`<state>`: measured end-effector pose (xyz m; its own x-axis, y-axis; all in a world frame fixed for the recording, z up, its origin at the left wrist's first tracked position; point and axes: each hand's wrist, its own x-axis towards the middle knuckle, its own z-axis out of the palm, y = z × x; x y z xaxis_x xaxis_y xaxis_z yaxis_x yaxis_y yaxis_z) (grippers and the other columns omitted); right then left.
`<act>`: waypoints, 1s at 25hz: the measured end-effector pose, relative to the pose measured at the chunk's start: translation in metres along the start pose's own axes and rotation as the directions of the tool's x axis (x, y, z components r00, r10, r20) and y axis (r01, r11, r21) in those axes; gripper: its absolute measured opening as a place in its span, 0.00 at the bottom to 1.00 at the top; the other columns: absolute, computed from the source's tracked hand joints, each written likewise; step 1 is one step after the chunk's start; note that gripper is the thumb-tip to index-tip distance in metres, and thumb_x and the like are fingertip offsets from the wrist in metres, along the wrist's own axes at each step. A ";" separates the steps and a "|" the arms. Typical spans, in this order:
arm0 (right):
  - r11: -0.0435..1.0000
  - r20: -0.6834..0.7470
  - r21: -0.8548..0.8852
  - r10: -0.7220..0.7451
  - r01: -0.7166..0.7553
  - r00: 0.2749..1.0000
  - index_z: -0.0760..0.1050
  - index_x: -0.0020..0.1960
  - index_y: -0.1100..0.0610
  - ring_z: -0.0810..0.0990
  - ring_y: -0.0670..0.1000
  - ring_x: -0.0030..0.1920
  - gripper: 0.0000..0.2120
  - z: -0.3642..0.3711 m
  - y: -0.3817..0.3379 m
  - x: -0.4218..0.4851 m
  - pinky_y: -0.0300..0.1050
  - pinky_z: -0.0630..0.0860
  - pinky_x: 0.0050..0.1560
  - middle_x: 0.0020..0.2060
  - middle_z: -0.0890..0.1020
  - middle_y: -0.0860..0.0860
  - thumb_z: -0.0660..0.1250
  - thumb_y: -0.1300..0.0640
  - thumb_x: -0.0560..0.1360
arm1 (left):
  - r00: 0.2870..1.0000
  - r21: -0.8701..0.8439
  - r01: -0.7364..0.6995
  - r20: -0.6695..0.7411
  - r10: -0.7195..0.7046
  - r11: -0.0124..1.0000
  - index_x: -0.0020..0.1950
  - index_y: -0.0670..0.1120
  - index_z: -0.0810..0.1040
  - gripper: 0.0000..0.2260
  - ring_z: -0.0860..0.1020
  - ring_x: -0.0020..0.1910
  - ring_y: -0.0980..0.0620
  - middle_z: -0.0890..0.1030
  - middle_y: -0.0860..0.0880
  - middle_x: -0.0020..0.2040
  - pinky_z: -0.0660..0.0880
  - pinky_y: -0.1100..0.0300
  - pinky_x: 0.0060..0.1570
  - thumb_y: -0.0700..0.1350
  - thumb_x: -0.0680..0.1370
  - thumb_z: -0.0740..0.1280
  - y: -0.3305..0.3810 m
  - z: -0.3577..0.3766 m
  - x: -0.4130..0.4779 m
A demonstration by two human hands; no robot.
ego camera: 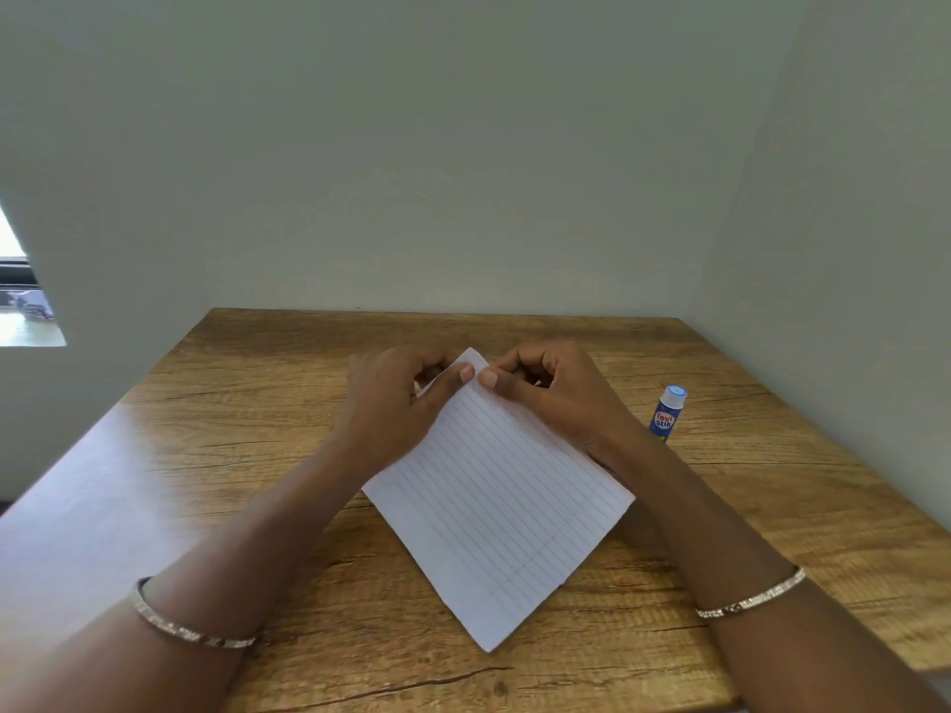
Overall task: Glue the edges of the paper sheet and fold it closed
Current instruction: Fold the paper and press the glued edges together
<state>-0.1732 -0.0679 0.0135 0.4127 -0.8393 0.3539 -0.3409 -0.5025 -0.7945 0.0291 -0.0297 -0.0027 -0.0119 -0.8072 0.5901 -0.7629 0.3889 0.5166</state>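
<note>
A white lined paper sheet (494,512) lies folded over on the wooden table (257,455), turned like a diamond with one corner pointing at me. My left hand (396,403) and my right hand (556,393) meet at its far corner, thumbs pressing on top and fingers curled behind the edge. Both hands pinch the paper there. A blue glue stick (668,413) with a white cap stands upright to the right of my right hand, apart from the paper.
Pale walls close the table in at the back and right (849,301). A window opening (20,301) shows at far left. The table's near edge runs along the bottom right. I wear a bangle on each wrist.
</note>
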 end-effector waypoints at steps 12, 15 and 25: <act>0.991 0.116 0.046 0.116 -0.122 0.986 0.86 0.43 0.57 0.84 0.50 0.36 0.11 -0.011 -0.009 -0.006 0.38 0.77 0.35 0.39 0.87 0.58 0.75 0.49 0.74 | 0.991 -0.117 0.104 -0.069 -0.112 0.988 0.41 0.48 0.82 0.12 0.80 0.34 0.48 0.82 0.49 0.34 0.76 0.50 0.36 0.53 0.79 0.68 0.002 0.002 -0.001; 0.994 0.113 -0.015 0.105 -0.104 0.988 0.87 0.45 0.57 0.85 0.46 0.37 0.10 -0.015 -0.009 -0.003 0.36 0.77 0.38 0.38 0.88 0.51 0.74 0.50 0.75 | 0.972 -0.173 0.169 -0.131 -0.193 0.970 0.41 0.49 0.82 0.09 0.81 0.36 0.48 0.83 0.50 0.35 0.76 0.53 0.36 0.51 0.79 0.68 0.001 -0.004 0.001; 0.987 0.036 -0.148 0.063 -0.057 0.997 0.87 0.43 0.53 0.76 0.43 0.33 0.07 -0.021 -0.008 -0.001 0.36 0.70 0.36 0.38 0.87 0.55 0.76 0.49 0.74 | 0.954 -0.152 0.166 -0.224 -0.198 0.974 0.44 0.48 0.83 0.10 0.79 0.34 0.51 0.82 0.52 0.35 0.74 0.55 0.35 0.51 0.80 0.67 -0.006 -0.006 0.002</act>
<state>-0.1884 -0.0673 0.0295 0.4200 -0.8616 0.2849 -0.4855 -0.4786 -0.7316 0.0375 -0.0303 -0.0006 0.2841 -0.7480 0.5999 -0.6467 0.3124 0.6958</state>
